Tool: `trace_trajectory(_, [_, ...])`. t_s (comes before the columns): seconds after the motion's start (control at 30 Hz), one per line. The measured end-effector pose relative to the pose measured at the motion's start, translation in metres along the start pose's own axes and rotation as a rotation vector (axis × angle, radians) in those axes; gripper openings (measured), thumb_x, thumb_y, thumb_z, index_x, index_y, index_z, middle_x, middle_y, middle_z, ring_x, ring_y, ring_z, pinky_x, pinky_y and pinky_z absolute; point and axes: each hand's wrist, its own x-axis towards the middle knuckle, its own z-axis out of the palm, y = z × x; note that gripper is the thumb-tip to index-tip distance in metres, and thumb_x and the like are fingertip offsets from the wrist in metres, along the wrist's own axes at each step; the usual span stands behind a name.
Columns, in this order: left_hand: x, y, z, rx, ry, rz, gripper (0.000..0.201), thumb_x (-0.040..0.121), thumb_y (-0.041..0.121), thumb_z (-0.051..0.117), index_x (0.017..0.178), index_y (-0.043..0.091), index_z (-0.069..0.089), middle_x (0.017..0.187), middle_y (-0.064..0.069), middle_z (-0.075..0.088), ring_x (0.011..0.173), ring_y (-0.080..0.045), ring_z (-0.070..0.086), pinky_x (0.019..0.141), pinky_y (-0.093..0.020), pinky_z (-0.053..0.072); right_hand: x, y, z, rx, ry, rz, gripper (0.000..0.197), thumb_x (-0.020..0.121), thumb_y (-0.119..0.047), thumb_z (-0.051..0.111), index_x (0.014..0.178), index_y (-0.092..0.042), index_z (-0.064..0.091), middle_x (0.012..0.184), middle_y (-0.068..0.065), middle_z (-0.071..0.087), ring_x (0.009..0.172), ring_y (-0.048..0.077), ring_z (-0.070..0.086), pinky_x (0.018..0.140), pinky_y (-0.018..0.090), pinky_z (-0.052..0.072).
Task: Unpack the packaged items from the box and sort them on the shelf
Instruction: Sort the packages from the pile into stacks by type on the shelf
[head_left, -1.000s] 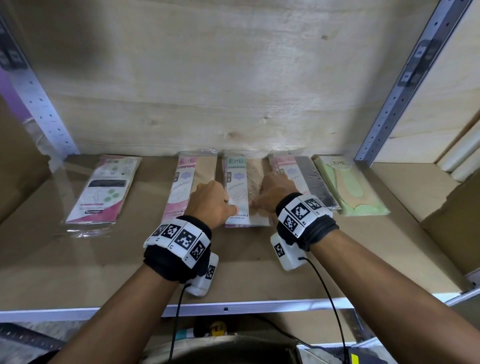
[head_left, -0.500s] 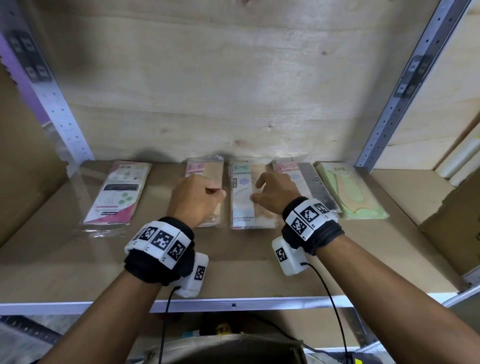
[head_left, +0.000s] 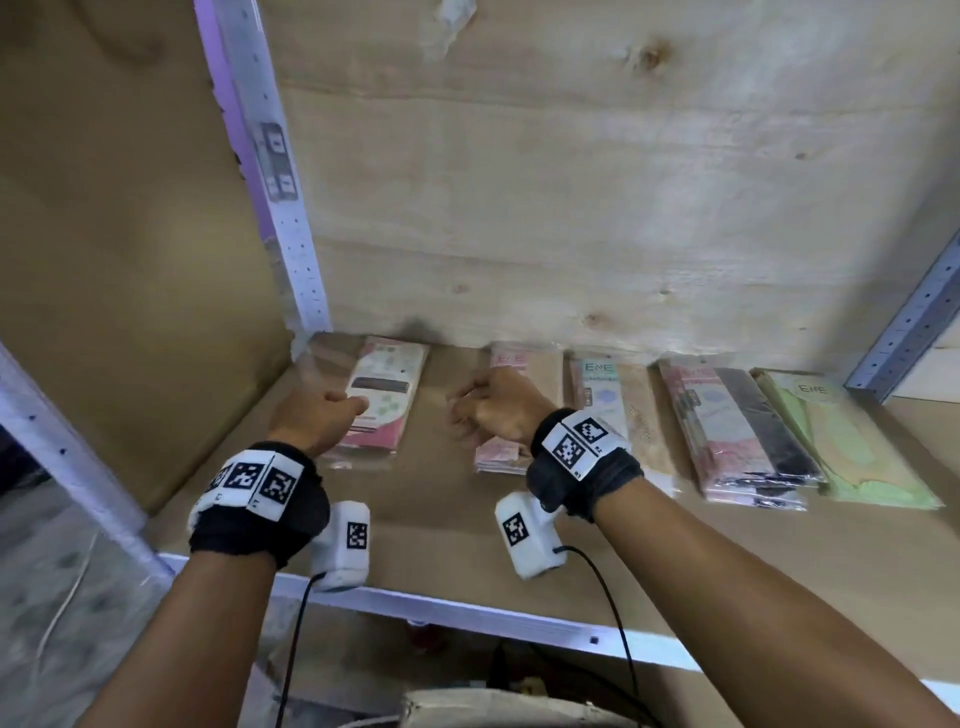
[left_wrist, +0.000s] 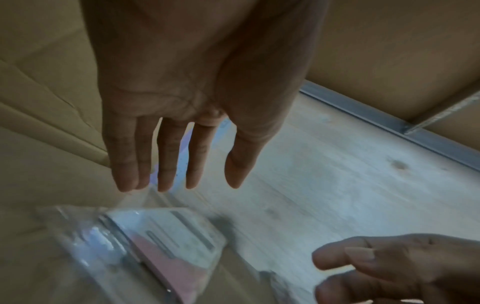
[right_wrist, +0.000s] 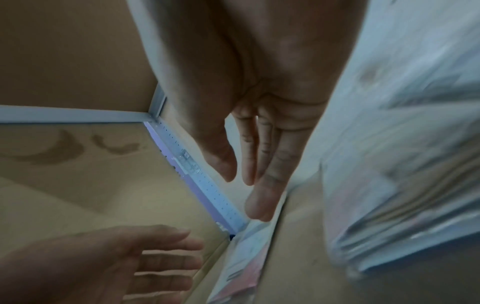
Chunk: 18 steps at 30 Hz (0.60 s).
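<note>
Several flat plastic-wrapped packets lie in a row at the back of the shelf (head_left: 441, 535). From the left they are a white-and-pink packet (head_left: 387, 400), a pink packet (head_left: 519, 364), a teal packet (head_left: 605, 395), a pink-and-black stack (head_left: 737, 431) and a green packet (head_left: 841, 441). My left hand (head_left: 317, 415) hovers over the near left side of the white-and-pink packet (left_wrist: 166, 242), holding nothing, its fingers (left_wrist: 166, 164) straight. My right hand (head_left: 493, 410) hangs over the pink packet and hides its middle; its fingers (right_wrist: 262, 174) are straight and hold nothing.
A cardboard panel (head_left: 130, 260) walls the shelf's left side beside a perforated metal upright (head_left: 275, 208). Plywood closes the back. A second upright (head_left: 909, 332) stands at the right. The shelf's metal front lip (head_left: 467, 613) runs below my wrists, with a box top (head_left: 493, 712) underneath.
Both hands left the teal packet and moved left; the left is now over the white-and-pink packet, the right over the pink one. My view swung left too.
</note>
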Motion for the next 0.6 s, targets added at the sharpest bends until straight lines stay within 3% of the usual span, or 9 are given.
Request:
trace_trajectory(0.13, [0.007, -0.014, -0.011, 0.037, -0.033, -0.027, 0.030, 0.094, 0.026, 0.068, 0.104, -0.002, 0.071, 0.105, -0.019, 0.070, 0.090, -0.029, 0.060, 0.082, -0.034, 0.043, 0.027, -0.015, 0.039, 0.053, -0.096, 0.080, 0.022, 0.096, -0.003, 0.057, 0.117, 0.001, 0.056, 0.093, 0.017, 0.060, 0.068, 0.024, 0.062, 0.062, 0.030, 0.061])
trace_trajectory(0.17, [0.008, -0.016, -0.011, 0.040, -0.055, -0.027, 0.031, 0.094, 0.027, 0.068, 0.103, -0.003, 0.070, 0.104, -0.019, 0.069, 0.089, -0.028, 0.059, 0.082, -0.035, 0.044, 0.033, -0.015, 0.048, 0.077, -0.106, 0.114, 0.028, 0.096, -0.004, 0.057, 0.123, 0.002, 0.052, 0.097, 0.018, 0.058, 0.070, 0.024, 0.061, 0.064, 0.032, 0.061])
trace_trajectory(0.23, [0.010, -0.019, -0.008, 0.047, -0.110, -0.035, 0.032, 0.094, 0.030, 0.068, 0.102, -0.001, 0.071, 0.104, -0.018, 0.069, 0.095, -0.030, 0.062, 0.091, -0.042, 0.048, 0.044, -0.012, 0.062, 0.076, -0.098, 0.163, 0.034, 0.095, -0.005, 0.060, 0.126, 0.000, 0.048, 0.103, 0.020, 0.058, 0.081, 0.030, 0.063, 0.082, 0.045, 0.060])
trace_trajectory(0.27, [0.011, -0.021, -0.007, 0.051, -0.127, -0.042, 0.036, 0.093, 0.031, 0.068, 0.104, -0.002, 0.072, 0.106, -0.019, 0.070, 0.100, -0.032, 0.064, 0.096, -0.044, 0.048, 0.047, -0.009, 0.067, 0.070, -0.085, 0.161, 0.030, 0.094, -0.004, 0.061, 0.121, -0.002, 0.050, 0.103, 0.021, 0.059, 0.086, 0.032, 0.064, 0.089, 0.052, 0.057])
trace_trajectory(0.33, [0.013, -0.024, -0.004, 0.054, -0.133, -0.041, 0.039, 0.092, 0.031, 0.069, 0.107, -0.004, 0.072, 0.110, -0.022, 0.071, 0.106, -0.036, 0.065, 0.100, -0.046, 0.049, 0.050, -0.006, 0.074, 0.037, -0.047, 0.137, 0.010, 0.090, -0.003, 0.064, 0.093, -0.006, 0.055, 0.099, 0.021, 0.063, 0.093, 0.036, 0.067, 0.092, 0.056, 0.054])
trace_trajectory(0.37, [0.014, -0.026, -0.004, 0.057, -0.134, -0.041, 0.037, 0.092, 0.031, 0.070, 0.107, -0.003, 0.072, 0.109, -0.021, 0.072, 0.106, -0.036, 0.066, 0.101, -0.046, 0.050, 0.053, -0.005, 0.076, 0.004, -0.015, 0.123, 0.017, 0.088, -0.003, 0.065, 0.082, -0.012, 0.053, 0.097, 0.019, 0.065, 0.097, 0.037, 0.068, 0.093, 0.055, 0.054])
trace_trajectory(0.43, [0.017, -0.031, -0.004, 0.058, -0.143, -0.056, 0.033, 0.091, 0.031, 0.070, 0.104, 0.000, 0.073, 0.107, -0.018, 0.072, 0.103, -0.034, 0.067, 0.100, -0.047, 0.051, 0.057, -0.003, 0.078, -0.023, 0.028, 0.101, 0.029, 0.086, -0.003, 0.068, 0.076, -0.023, 0.050, 0.097, 0.013, 0.067, 0.104, 0.036, 0.068, 0.093, 0.051, 0.055])
trace_trajectory(0.5, [0.021, -0.036, -0.005, 0.074, -0.141, -0.070, 0.033, 0.091, 0.031, 0.069, 0.097, -0.001, 0.073, 0.100, -0.017, 0.072, 0.094, -0.032, 0.068, 0.096, -0.047, 0.053, 0.060, -0.001, 0.078, 0.006, 0.030, 0.113, 0.029, 0.085, -0.004, 0.070, 0.077, -0.023, 0.050, 0.097, 0.011, 0.068, 0.099, 0.034, 0.070, 0.089, 0.051, 0.057])
trace_trajectory(0.6, [0.022, -0.041, -0.007, 0.083, -0.136, -0.095, 0.031, 0.092, 0.031, 0.066, 0.095, 0.001, 0.072, 0.096, -0.020, 0.070, 0.093, -0.036, 0.068, 0.094, -0.046, 0.052, 0.060, 0.002, 0.076, 0.120, -0.001, 0.184, 0.020, 0.085, -0.004, 0.070, 0.080, -0.017, 0.056, 0.078, 0.008, 0.067, 0.061, 0.022, 0.067, 0.078, 0.047, 0.061])
